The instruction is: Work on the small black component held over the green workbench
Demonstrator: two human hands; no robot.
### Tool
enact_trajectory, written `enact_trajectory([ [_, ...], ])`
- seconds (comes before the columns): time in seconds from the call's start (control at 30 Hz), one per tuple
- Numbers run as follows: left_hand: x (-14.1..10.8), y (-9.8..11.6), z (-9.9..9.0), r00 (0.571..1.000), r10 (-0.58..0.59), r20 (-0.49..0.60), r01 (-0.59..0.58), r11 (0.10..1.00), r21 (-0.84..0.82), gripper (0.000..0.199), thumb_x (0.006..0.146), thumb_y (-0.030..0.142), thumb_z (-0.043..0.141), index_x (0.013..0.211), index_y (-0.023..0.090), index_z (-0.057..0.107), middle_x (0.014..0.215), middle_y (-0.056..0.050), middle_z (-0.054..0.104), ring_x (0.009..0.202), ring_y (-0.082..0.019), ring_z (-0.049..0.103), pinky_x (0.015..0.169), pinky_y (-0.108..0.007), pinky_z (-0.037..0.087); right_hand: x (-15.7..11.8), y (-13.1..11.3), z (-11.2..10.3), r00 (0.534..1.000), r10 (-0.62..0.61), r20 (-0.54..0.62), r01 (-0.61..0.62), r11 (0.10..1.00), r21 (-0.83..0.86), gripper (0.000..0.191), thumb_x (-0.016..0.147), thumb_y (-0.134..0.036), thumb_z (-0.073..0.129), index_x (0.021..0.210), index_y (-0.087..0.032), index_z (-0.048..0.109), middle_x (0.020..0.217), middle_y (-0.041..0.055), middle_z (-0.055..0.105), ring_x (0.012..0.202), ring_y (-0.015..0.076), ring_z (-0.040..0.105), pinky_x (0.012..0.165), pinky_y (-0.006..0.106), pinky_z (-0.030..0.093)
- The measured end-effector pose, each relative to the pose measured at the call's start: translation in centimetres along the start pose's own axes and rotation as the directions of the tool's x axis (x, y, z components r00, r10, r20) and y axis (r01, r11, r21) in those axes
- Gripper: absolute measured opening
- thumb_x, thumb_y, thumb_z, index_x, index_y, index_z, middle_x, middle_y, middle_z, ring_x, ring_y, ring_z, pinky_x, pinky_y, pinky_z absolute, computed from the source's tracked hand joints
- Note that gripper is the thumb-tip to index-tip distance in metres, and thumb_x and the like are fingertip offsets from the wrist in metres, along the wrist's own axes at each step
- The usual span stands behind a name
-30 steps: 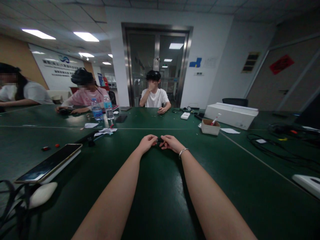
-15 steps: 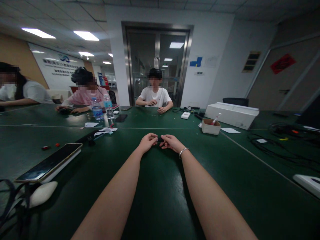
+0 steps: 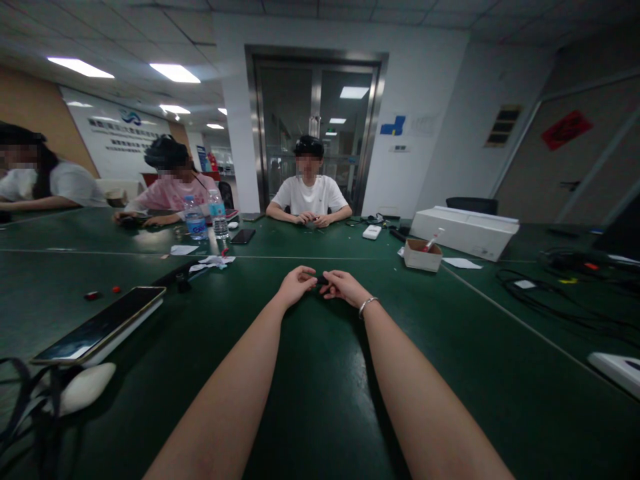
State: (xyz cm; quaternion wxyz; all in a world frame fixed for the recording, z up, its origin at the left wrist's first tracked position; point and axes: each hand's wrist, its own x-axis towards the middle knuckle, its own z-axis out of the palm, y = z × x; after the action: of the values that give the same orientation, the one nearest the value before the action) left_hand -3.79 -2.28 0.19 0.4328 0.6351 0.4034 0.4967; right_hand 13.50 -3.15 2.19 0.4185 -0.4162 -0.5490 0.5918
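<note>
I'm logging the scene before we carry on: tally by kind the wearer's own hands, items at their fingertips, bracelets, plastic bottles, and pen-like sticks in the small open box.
Left hand and right hand: 2
Small dark item: 1
Bracelet: 1
Plastic bottles: 2
Pen-like stick in small open box: 1
Total: 7

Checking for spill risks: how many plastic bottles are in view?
2: the left bottle and, just beside it, the right bottle, both upright beyond the white papers.
</note>
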Motion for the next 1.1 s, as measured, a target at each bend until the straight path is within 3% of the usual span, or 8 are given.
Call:
enact_trajectory([
  [0.23,0.03,0.17,0.08,0.998,-0.059,-0.009,0.059,0.998,-0.021,0.028,0.077,0.032,0.066,0.096,0.013,0.059,0.080,-0.006,0.066,0.070,-0.015,0.065,0.063,-0.027,0.048,-0.09,-0.08,0.01,1.000,0.003,-0.010,-0.003,1.000,0.008,0.017,0.089,-0.027,0.058,0.079,-0.013,0.054,0.052,0.0015,0.061,0.047,0.0089,0.059,0.055,0.023,0.058],
  [0.47,0.07,-0.07,-0.10,1.000,0.015,-0.017,-0.014,0.999,0.036,0.028,0.073,0.028,0.069,0.095,0.013,0.061,0.077,-0.006,0.067,0.073,-0.017,0.064,0.065,-0.029,0.047,-0.06,-0.01,0.02,1.000,-0.006,0.006,0.006,1.000,0.005,0.017,0.091,-0.026,0.055,0.080,-0.013,0.053,0.052,0.0012,0.061,0.046,0.0081,0.058,0.055,0.023,0.058],
  [0.67,0.29,-0.29,-0.23,0.998,0.055,-0.022,-0.055,0.998,-0.006,0.030,0.066,0.025,0.075,0.091,0.013,0.063,0.086,-0.007,0.068,0.081,-0.016,0.064,0.077,-0.031,0.049,-0.09,-0.02,0.07,1.000,-0.003,-0.009,0.003,1.000,0.014,0.018,0.092,-0.024,0.053,0.078,-0.014,0.052,0.047,-0.0009,0.058,0.049,0.0101,0.061,0.055,0.024,0.058],
  [0.9,0.08,-0.07,0.10,0.999,-0.048,-0.018,0.048,0.998,-0.030,0.031,0.077,0.032,0.066,0.100,0.013,0.057,0.082,-0.007,0.066,0.073,-0.017,0.066,0.063,-0.028,0.048,-0.04,0.02,-0.04,1.000,-0.004,-0.008,0.004,1.000,0.005,0.018,0.090,-0.027,0.056,0.078,-0.014,0.053,0.051,0.0017,0.061,0.048,0.0092,0.059,0.056,0.024,0.058],
  [1.1,0.05,-0.09,-0.09,1.000,0.016,-0.026,-0.016,1.000,-0.017,0.038,0.068,0.028,0.074,0.099,0.014,0.060,0.077,-0.005,0.066,0.072,-0.016,0.064,0.068,-0.031,0.049,0.02,0.12,-0.12,1.000,-0.003,0.001,0.003,1.000,0.001,0.019,0.090,-0.028,0.056,0.079,-0.013,0.054,0.054,0.0028,0.064,0.043,0.0068,0.055,0.056,0.023,0.058],
])
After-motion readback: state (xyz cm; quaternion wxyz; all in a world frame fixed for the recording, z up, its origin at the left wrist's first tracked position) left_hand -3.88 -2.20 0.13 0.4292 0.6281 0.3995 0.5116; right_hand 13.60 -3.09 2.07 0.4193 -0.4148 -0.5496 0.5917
